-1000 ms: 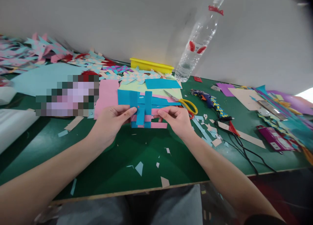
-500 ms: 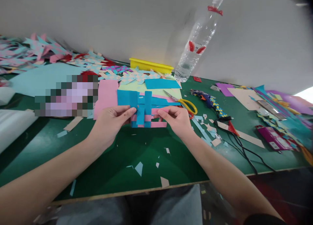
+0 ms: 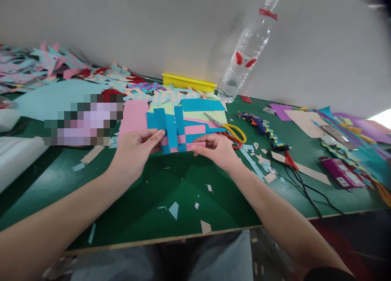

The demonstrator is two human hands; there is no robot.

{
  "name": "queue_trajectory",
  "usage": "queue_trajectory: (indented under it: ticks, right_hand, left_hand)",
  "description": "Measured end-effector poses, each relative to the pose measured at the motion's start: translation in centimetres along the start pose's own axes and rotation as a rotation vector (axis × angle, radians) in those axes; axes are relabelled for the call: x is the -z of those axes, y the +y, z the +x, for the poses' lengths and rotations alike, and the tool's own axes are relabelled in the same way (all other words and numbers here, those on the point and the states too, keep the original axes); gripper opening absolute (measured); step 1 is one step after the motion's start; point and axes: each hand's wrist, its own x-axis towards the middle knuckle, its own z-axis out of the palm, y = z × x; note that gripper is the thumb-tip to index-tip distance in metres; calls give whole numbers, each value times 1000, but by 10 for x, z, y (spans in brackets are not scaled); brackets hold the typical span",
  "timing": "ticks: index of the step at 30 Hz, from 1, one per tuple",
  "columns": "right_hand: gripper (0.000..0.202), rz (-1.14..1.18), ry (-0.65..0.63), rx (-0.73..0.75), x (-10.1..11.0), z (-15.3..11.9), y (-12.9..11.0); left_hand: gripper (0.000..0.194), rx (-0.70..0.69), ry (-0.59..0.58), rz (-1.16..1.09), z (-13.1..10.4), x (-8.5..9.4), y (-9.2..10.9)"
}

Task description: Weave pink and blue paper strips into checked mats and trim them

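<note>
Blue and pink paper strips cross over and under each other in a small woven piece (image 3: 172,135), held up above the green table. My left hand (image 3: 136,150) pinches its left side between thumb and fingers. At the lower right, my right hand (image 3: 214,150) has its fingertips closed on the end of a pink strip of the weave. Behind the piece lie blue paper, a pink sheet (image 3: 133,115) and pale green paper. Scissors with yellow and red handles (image 3: 233,132) rest just beyond my right hand.
A clear bottle (image 3: 246,49) stands by the grey wall, right of a yellow tray (image 3: 189,82). Paper scraps (image 3: 174,210) dot the green table (image 3: 128,220). Woven paper pieces are heaped at back left; black cords and a purple packet (image 3: 341,173) lie right.
The woven piece has shifted slightly left and up, tilting a little. My right hand has moved from the upper pink strip to a lower one.
</note>
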Motion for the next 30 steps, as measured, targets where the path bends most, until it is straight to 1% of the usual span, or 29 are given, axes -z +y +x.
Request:
queue_trajectory:
  ticks: [3, 6, 8, 11, 13, 17, 22, 30]
  right_hand:
    - [26, -41, 0, 39, -1, -1, 0]
    - [23, 9, 41, 86, -2, -1, -1]
    - [22, 19, 56, 102, -1, -1, -1]
    - [22, 17, 62, 102, -1, -1, 0]
    - [23, 11, 65, 100, -1, 0, 1]
    - [26, -18, 54, 93, 0, 0, 1]
    - [27, -53, 70, 116, 0, -1, -2]
    - [22, -52, 60, 158, 0, 0, -2]
  left_hand:
    - [21, 24, -22, -95, 0, -2, 1]
    - [25, 44, -90, -190, -1, -5, 4]
    - [25, 63, -141, -179, -1, -6, 4]
    - [30, 79, -185, -90, -1, -5, 0]
    - [33, 83, -171, -51, -1, -4, -4]
    - [39, 98, -103, -18, 1, -2, -9]
    - [28, 60, -148, 11, 2, -1, -9]
    - [24, 28, -129, 45, 2, -2, -7]
